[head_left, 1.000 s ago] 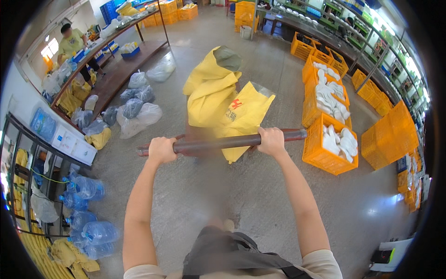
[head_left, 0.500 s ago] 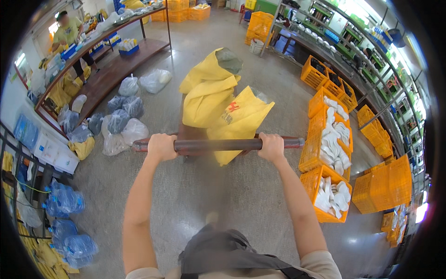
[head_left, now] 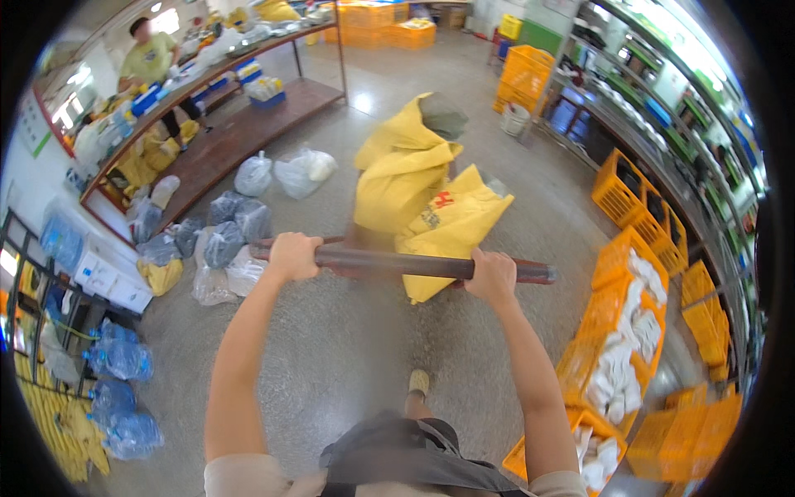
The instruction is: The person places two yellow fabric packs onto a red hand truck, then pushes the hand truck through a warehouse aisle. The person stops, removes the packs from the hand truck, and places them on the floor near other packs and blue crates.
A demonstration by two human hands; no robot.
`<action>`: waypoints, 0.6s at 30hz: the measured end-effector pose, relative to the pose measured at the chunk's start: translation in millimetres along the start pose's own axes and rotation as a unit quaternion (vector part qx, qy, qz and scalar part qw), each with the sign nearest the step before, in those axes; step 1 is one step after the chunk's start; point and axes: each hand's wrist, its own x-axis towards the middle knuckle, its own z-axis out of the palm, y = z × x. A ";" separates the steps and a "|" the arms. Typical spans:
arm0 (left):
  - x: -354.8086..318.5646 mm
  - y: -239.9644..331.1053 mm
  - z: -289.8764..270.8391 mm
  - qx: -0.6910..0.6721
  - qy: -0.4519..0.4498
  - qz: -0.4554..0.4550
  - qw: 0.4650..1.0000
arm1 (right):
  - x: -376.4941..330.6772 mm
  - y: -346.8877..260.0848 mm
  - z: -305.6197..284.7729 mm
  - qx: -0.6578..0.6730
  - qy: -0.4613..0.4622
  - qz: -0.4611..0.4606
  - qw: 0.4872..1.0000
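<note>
Handlebar (head_left: 439,266), a straight, dark brown tube with dark red end sections, lies crosswise in front of the person's body. The left hand (head_left: 296,256) is wrapped around the tube toward its left end; the fingers are curled over it. The right hand (head_left: 493,273) is closed around the same tube toward its right end. Both forearms reach forward from the lower edge of the view.

Directly beyond the handlebar stand two yellow fabric sacks. The left, bulky sack (head_left: 393,178) is creased and has an open grey mouth at its upper end. The right, flatter sack (head_left: 476,219) carries a red printed mark, leans to the right and touches the left sack. The support beneath both sacks is mostly hidden.

A row of orange plastic crates (head_left: 580,364) filled with white curved pieces (head_left: 614,377) stands on the grey floor (head_left: 306,356) at the right. Clear and grey plastic bags (head_left: 228,236) lie at the left, near a long brown two-level table (head_left: 248,137). Blue transparent water jugs (head_left: 124,360) are grouped at the lower left. Behind the table stands a co-worker (head_left: 149,62) in a yellow-green shirt.
</note>
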 end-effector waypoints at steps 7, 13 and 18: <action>204.9 -17.8 -6.0 0.009 -0.001 -0.027 1.000 | 192.1 101.2 31.1 0.013 0.011 -0.029 0.999; 392.8 -37.6 -5.0 0.009 -0.010 -0.038 0.999 | 362.6 195.0 86.3 0.031 0.064 -0.052 0.996; 554.8 -58.2 -2.9 -0.022 -0.006 -0.061 0.998 | 517.6 271.5 117.6 0.044 0.048 -0.074 0.995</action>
